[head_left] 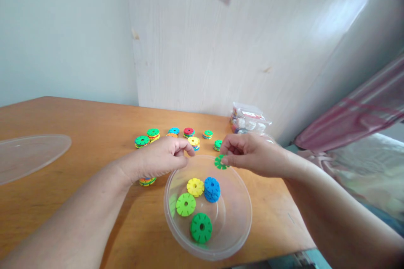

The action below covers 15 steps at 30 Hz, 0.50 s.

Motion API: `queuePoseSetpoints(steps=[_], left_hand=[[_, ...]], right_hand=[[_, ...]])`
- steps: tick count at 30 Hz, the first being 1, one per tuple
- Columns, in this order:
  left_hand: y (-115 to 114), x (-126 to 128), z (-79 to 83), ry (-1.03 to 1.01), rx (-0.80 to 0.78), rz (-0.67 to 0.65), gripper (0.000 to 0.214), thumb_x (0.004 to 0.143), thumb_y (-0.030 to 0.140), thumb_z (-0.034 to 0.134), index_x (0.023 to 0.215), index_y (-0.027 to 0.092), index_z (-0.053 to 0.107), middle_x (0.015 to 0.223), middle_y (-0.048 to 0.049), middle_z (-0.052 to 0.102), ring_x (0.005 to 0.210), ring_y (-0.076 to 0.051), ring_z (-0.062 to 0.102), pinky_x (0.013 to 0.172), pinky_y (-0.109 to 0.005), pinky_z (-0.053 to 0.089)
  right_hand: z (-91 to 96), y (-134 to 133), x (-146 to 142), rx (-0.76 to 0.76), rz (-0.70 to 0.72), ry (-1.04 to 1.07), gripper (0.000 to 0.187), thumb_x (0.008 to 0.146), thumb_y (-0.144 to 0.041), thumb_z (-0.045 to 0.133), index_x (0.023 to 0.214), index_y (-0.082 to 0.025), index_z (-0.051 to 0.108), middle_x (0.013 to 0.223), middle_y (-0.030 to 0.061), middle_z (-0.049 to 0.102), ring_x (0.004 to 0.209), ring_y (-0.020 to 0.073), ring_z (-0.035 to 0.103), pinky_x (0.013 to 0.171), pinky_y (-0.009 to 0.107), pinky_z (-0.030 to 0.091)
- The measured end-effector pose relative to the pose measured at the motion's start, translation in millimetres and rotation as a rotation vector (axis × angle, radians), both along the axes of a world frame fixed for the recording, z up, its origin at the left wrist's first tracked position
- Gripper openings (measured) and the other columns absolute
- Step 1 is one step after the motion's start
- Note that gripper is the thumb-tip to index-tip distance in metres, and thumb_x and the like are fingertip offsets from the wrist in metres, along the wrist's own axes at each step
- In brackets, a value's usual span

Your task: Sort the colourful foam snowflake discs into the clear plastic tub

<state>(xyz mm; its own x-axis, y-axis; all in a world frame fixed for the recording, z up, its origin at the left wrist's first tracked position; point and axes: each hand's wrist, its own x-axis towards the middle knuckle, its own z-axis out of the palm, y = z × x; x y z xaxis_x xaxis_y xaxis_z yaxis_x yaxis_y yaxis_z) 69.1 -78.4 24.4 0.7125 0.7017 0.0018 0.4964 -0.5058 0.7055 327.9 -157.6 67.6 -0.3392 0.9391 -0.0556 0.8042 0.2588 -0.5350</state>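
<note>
My right hand pinches a green notched plastic disc between thumb and fingers, over the far right rim of a clear plastic bowl. My left hand hovers at the bowl's far left rim, fingers bent and a gap between thumb and forefinger, with nothing visible in it. Inside the bowl lie a yellow disc, blue discs on top of each other, a light green disc and a dark green disc. Beyond my hands stand several short disc stacks, one topped with red.
A clear round lid lies on the wooden table at the left. Clear plastic packages sit at the back right by the wall. A pink curtain hangs on the right. Another disc stack is partly behind my left wrist.
</note>
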Motion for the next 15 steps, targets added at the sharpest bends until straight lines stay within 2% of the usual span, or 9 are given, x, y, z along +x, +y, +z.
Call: queuePoseSetpoints(steps=[3,5,11,15], left_hand=[[1.0,0.1,-1.6,0.008,0.034,-0.004,0.034,0.077,0.032,0.051,0.104,0.02,0.067,0.075,-0.0003,0.06,0.067,-0.015,0.052,0.059,-0.026,0.037],[1.0,0.2,-2.1,0.011,0.046,-0.006,0.033,0.078,0.032,0.05,0.103,0.02,0.067,0.077,-0.0004,0.06,0.069,-0.014,0.052,0.06,-0.026,0.037],[-0.1,1.5,-0.4,0.037,0.011,0.005,0.034,0.078,0.036,0.051,0.103,0.019,0.067,0.076,-0.0005,0.06,0.067,-0.014,0.052,0.058,-0.025,0.035],[-1.0,1.5,1.1,0.049,0.018,0.01,0.035,0.075,0.034,0.053,0.103,0.019,0.067,0.076,-0.0004,0.06,0.067,-0.014,0.052,0.058,-0.025,0.035]], right_hand=[[-0.5,-14.6,-21.3,-0.143,0.136,0.086,0.015,0.089,-0.027,0.054,0.096,-0.018,0.065,0.077,-0.0004,0.063,0.069,0.0114,0.058,0.057,0.021,0.041],[-4.4,-20.2,-32.3,-0.2,0.199,0.057,0.013,0.087,-0.021,0.053,0.093,-0.018,0.065,0.079,-0.0007,0.065,0.069,0.0109,0.058,0.057,0.021,0.041],[-20.2,-21.9,-50.9,-0.245,0.322,-0.109,0.019,0.082,-0.016,0.051,0.091,-0.018,0.068,0.075,-0.0022,0.065,0.064,0.0094,0.054,0.055,0.02,0.037],[-19.2,-22.5,-53.9,-0.241,0.325,-0.147,0.021,0.084,-0.017,0.05,0.09,-0.018,0.071,0.074,-0.0019,0.066,0.063,0.0096,0.053,0.057,0.021,0.037]])
